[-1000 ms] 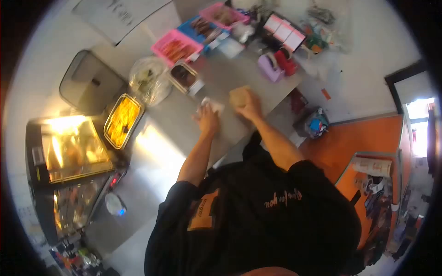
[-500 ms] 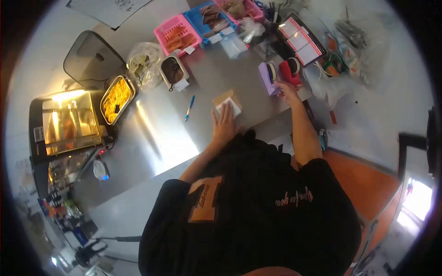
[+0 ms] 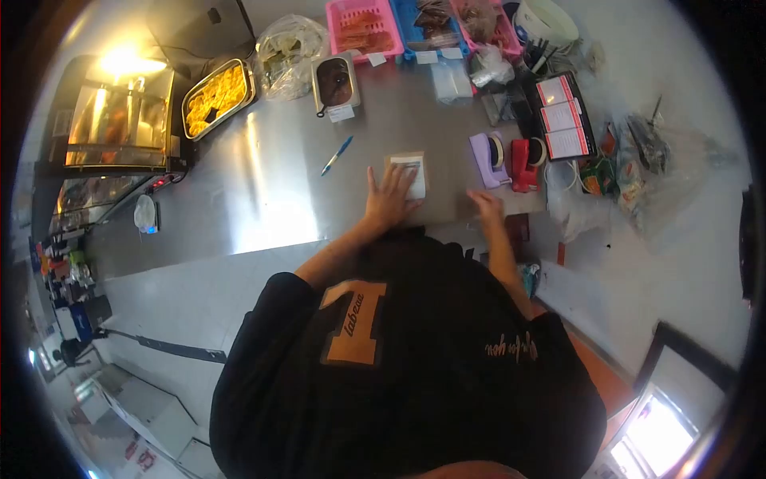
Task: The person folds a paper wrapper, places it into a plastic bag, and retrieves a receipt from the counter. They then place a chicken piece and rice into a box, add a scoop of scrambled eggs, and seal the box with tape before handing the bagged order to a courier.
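Observation:
My left hand (image 3: pixel 388 198) lies flat with fingers spread, pressing a white slip of paper (image 3: pixel 412 182) onto a small brown paper packet (image 3: pixel 416 156) on the steel counter. To the right, my right hand (image 3: pixel 487 207) hovers near the counter's front edge, fingertips pinched together. Whatever is between them is too small to make out. Just beyond it stand a purple tape dispenser (image 3: pixel 489 162) and a red tape dispenser (image 3: pixel 524 166), side by side. Left of the packet lies a blue pen (image 3: pixel 337 155).
A metal pan (image 3: pixel 336 84) of dark food and a clear plastic bag (image 3: pixel 289 60) sit behind. A tray of yellow food (image 3: pixel 217 100) stands by a lit display warmer (image 3: pixel 120 120). Pink (image 3: pixel 364 30) and blue baskets (image 3: pixel 432 30) line the back. Price cards (image 3: pixel 563 117) stand right.
My right hand has left the purple tape dispenser and come back toward the counter's front edge, nearer the packet. My left hand still presses the paper. The view has shifted.

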{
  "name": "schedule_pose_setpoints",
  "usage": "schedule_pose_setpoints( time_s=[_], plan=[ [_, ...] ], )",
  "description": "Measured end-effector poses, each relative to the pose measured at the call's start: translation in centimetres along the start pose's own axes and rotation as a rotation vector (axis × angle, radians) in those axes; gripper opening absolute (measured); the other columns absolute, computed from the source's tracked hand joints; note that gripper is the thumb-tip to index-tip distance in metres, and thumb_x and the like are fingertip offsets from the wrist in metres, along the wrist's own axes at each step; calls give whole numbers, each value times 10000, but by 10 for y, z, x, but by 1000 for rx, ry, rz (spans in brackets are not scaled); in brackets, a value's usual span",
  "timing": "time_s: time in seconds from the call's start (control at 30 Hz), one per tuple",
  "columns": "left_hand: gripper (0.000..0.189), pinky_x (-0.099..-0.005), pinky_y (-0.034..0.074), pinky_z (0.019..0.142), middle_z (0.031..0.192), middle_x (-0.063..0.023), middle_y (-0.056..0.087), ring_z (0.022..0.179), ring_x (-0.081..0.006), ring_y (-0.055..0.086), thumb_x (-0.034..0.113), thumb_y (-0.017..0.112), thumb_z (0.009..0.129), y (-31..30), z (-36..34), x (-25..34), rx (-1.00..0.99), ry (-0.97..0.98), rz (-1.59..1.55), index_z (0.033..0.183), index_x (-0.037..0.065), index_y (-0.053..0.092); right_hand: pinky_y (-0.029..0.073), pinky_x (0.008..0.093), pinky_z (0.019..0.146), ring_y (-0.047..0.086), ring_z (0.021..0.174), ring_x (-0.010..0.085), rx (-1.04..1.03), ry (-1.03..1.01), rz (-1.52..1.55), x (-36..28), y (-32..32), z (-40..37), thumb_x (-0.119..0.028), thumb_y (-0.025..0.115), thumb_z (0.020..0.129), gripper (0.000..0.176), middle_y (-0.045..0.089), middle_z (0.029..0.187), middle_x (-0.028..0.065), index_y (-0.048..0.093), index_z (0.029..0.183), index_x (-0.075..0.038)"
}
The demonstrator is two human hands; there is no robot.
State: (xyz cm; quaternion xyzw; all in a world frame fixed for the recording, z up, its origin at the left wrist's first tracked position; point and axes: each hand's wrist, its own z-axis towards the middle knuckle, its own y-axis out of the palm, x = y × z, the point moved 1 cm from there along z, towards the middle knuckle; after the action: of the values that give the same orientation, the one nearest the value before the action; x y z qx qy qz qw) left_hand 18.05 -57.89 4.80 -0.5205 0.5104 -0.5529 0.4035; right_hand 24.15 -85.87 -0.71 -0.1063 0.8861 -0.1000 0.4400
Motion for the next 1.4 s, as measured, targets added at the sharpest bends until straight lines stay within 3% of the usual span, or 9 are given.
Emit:
schedule_pose_setpoints(
  time_s=[0.13,0.33,0.53,0.63,0.77,0.93,1.07,1.2,1.4],
  plan=[
    [811,-708,108,1081,1527,-127,295,1453,-290,194,706,430,860,9,1,-6,69,7,12,1501,225,304,396,399,996,514,1202,228,-366,-295,388,-82,112,-7,-274,784,768,368,577,1299,98,724,1029,-22],
    [919,-702,112,1083,1544,-174,256,1451,-353,179,767,424,815,-2,-5,-5,-88,79,54,1510,184,277,383,433,1041,470,1226,358,38,-704,-383,-80,165,42,-290,813,710,516,517,1295,168,647,1181,-160],
    [923,-700,119,1081,1532,-208,263,1445,-391,166,738,487,795,10,-1,-12,-15,142,-13,1495,164,310,269,593,1087,340,1350,401,4,193,-646,-122,189,63,-266,727,757,848,337,1474,188,264,1466,-214],
    [840,-689,142,1087,1521,-173,287,1413,-439,193,618,636,761,24,10,-19,31,198,75,1447,197,397,233,650,1071,331,1354,413,1,242,-818,-134,200,69,-266,671,791,763,323,1494,174,302,1453,-179],
    [788,-672,246,1054,1471,-157,335,1354,-432,286,477,767,693,-2,40,-31,-58,203,-68,1384,257,457,368,496,1032,490,1234,297,179,-71,-640,-134,179,32,-382,665,851,578,492,1383,150,484,1341,-133],
    [756,-578,407,986,1430,-130,349,1257,-408,399,339,852,617,9,100,-39,-66,186,-275,1286,235,514,505,261,741,637,783,131,-333,-325,161,-90,54,-24,-295,602,939,293,688,821,24,704,888,-25],
    [873,-609,406,983,1446,-104,355,1262,-412,416,365,861,630,4,172,-26,-104,14,-12,1372,229,423,498,339,739,648,796,227,442,-545,-246,24,-138,4,-276,603,894,257,703,884,82,718,875,-48],
    [1012,-827,186,952,1576,-112,192,1402,-429,244,606,753,677,-61,194,50,-525,-112,541,1486,199,302,462,404,929,610,1068,312,1113,-65,75,89,-289,46,-227,588,854,307,654,1056,164,657,1107,-66],
    [900,-795,14,1014,1586,-93,180,1456,-380,120,630,710,706,-81,191,125,-210,-256,295,1431,192,406,444,455,983,571,1106,407,644,-155,-374,142,-382,115,-248,547,880,317,624,1132,218,660,1142,-110]
  ],
)
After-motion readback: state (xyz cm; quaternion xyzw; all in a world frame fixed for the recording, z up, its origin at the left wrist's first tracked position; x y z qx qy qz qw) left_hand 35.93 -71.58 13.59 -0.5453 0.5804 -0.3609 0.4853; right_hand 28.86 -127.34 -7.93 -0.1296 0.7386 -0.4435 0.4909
